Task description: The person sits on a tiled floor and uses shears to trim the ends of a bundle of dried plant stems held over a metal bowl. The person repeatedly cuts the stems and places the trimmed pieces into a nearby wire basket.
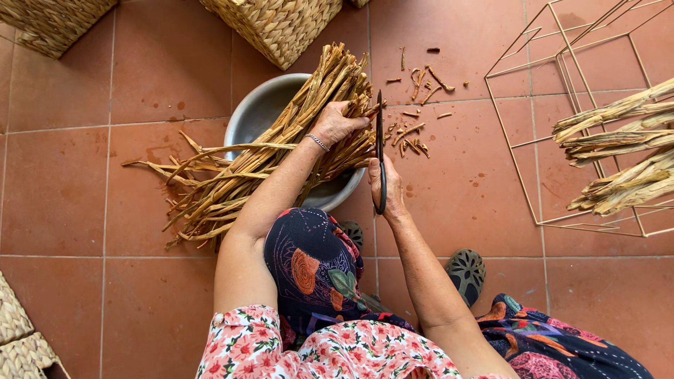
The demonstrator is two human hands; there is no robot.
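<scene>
A thick bundle of dried plant stalks (281, 147) lies across a metal basin (261, 109) on the red tiled floor. My left hand (338, 123) presses down on the bundle near its right end, fingers curled over the stalks. My right hand (388, 188) grips black scissors (380, 144), which point away from me with the blades beside the stalk ends. Short cut pieces (414, 133) are scattered on the tiles past the scissors.
Woven baskets stand at the top left (53, 24), top centre (277, 24) and bottom left (21, 344). A gold wire frame (554, 126) sits at the right, with more dried stalks (621, 151) lying over it. My sandalled feet (465, 270) rest near the basin.
</scene>
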